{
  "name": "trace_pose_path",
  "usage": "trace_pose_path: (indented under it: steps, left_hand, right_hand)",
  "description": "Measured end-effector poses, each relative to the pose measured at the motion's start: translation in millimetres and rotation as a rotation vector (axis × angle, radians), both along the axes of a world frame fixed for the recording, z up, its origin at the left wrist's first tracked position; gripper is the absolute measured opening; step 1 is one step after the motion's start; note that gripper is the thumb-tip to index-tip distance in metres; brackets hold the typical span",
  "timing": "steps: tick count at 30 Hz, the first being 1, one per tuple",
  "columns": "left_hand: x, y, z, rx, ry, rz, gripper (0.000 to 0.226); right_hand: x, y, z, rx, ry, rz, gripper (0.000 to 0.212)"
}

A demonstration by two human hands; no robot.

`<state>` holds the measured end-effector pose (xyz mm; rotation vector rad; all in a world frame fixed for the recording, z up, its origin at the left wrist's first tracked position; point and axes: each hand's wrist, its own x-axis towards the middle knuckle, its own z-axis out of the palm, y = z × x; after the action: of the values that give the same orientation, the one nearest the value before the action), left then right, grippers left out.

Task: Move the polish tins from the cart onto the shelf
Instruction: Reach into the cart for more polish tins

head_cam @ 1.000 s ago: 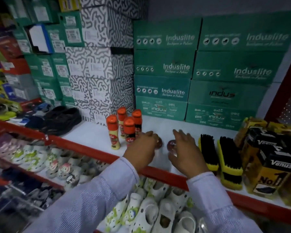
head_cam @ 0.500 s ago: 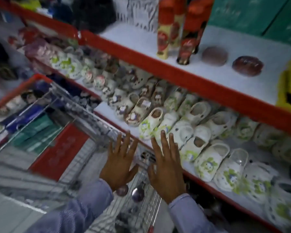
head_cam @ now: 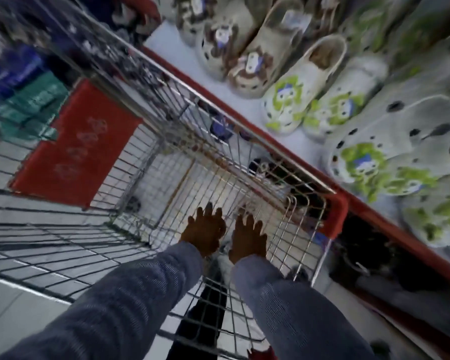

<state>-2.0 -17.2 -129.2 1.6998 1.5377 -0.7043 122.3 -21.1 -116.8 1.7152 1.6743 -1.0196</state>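
reaching down into the wire cart point(head_cam: 291, 203), both hands are now deep inside the basket, side by side near its floor, where half a second ago they hovered over its rim. the left hand point(head_cam: 204, 231) has its fingers together and curled downward; the right hand point(head_cam: 248, 236) is spread a little wider, fingers pointing down too. whether either has hold of anything i cannot tell — the palms face away and the frame is blurred. a pale rounded shape just under the wrists, between the sleeves point(head_cam: 130, 300), may be a polish tin, but it is too smeared to be sure.

the view has tipped much further down than before: the upper shelf with the bottles and the two tins set there has gone out of sight, and only the lower shelf point(head_cam: 244, 100) shows — its red edge running just beside the cart's rim, with the printed clogs point(head_cam: 289, 100) lined up on it. the red panel point(head_cam: 76, 141) of the cart sits at left.
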Motion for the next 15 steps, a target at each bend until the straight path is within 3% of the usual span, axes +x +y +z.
trace_pose_path:
  steps: [5, 9, 12, 15]
  left_hand:
    - [2, -6, -29, 0.072, -0.046, -0.047, 0.052]
    - [-3, 1, -33, 0.132, -0.037, -0.122, 0.031]
    - [-9, 15, -10, 0.153, -0.049, -0.105, 0.052]
    - [-14, 32, 41, 0.193, -0.077, -0.01, 0.072]
  right_hand:
    - [-9, -5, -32, 0.073, -0.052, 0.046, 0.042]
    - [-1, 1, -32, 0.084, -0.048, 0.057, 0.057]
    - [3, 18, -7, 0.072, 0.012, -0.025, 0.083]
    - [13, 41, 43, 0.127, 0.109, -0.113, 0.085]
